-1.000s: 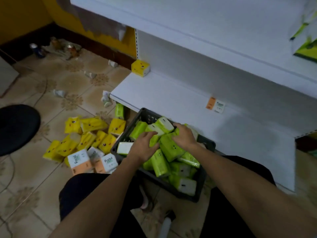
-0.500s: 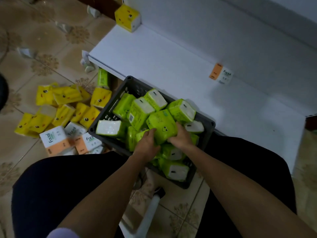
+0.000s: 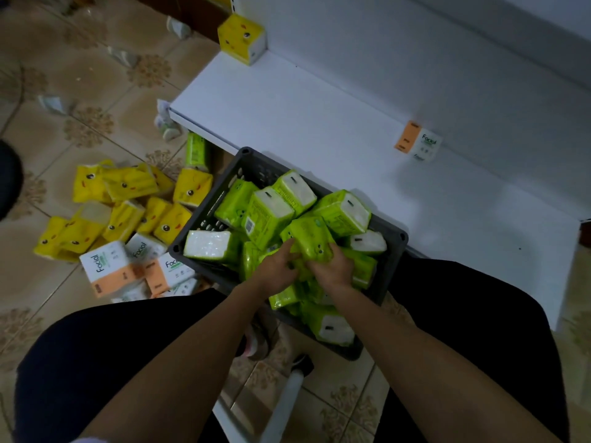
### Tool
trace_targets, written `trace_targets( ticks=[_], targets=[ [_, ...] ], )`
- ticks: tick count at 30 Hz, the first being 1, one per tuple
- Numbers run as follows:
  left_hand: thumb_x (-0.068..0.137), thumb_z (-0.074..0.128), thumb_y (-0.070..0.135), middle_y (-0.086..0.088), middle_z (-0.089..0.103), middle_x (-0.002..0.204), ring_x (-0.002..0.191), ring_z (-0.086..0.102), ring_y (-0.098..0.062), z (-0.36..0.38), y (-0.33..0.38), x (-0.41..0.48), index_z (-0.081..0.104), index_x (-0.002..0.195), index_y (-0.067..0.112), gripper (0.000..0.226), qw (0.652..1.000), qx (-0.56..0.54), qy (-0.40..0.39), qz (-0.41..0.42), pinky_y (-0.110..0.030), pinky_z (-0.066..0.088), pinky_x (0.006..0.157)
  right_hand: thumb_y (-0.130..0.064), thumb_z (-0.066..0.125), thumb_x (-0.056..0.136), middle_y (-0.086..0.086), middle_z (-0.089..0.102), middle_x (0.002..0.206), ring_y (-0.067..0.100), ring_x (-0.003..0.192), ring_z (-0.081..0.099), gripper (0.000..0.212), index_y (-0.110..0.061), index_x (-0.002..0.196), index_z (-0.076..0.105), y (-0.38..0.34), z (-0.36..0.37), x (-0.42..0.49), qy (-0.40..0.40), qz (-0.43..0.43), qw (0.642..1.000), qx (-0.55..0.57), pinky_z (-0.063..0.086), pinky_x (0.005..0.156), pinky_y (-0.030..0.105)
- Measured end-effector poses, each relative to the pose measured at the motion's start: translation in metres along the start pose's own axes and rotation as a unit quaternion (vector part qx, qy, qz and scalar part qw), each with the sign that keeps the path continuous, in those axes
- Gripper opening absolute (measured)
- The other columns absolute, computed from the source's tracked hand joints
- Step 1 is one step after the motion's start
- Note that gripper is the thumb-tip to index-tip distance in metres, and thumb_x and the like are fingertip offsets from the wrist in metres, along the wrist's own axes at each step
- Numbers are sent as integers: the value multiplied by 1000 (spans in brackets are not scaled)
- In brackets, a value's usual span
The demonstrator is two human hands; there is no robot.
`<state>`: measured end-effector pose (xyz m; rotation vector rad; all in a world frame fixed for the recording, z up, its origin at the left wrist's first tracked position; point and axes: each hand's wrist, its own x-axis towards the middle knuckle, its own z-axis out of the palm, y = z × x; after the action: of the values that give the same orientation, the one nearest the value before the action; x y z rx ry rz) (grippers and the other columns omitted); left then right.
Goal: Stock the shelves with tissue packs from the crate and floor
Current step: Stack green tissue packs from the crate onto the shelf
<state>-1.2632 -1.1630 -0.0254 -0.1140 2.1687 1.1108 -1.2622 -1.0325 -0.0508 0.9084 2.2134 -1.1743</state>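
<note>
A dark grey crate full of green tissue packs sits on the floor against the low white shelf. Both hands are down in it. My left hand and my right hand grip the same green tissue pack from either side, near the crate's middle. Other green packs lie tilted around it. Yellow tissue packs and white-and-orange Facial packs are scattered on the tiles left of the crate. One yellow pack stands at the shelf's far left corner.
A white-and-orange Facial pack lies on the shelf further right. A lone green pack leans by the shelf's front edge. Small white scraps litter the patterned tile floor. My dark-clad knees flank the crate, with a white stool leg between them.
The view has dropped closer to the crate. My hands moved from the top packs and closed together on one green pack in the middle.
</note>
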Motion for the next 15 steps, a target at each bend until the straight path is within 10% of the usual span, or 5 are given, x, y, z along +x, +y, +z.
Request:
trace_targets(
  ticks=[7,11,15],
  targets=[
    [75,73,10,-24,27,145,137,26,-33,-49,33,-22,15,147,22,93,984,26,146,102,-38,29,107,-25,78,66,10,60,114,26,101,61,64,-18,126,56,-41,-47,-41,32,-117,992,37,51,89,36],
    [73,74,5,-17,36,140,130,37,-26,-83,67,-47,25,144,18,88,968,15,175,181,-13,27,92,-22,80,65,5,64,105,22,90,66,60,-22,122,59,-86,-80,-71,9,-196,980,30,55,83,44],
    [75,73,14,-15,49,131,116,50,-27,-129,99,-77,43,135,17,67,949,61,243,194,-22,35,91,-20,80,68,5,57,114,19,92,61,61,-21,124,58,-143,-104,-107,0,-300,953,-40,49,88,30]
  ],
)
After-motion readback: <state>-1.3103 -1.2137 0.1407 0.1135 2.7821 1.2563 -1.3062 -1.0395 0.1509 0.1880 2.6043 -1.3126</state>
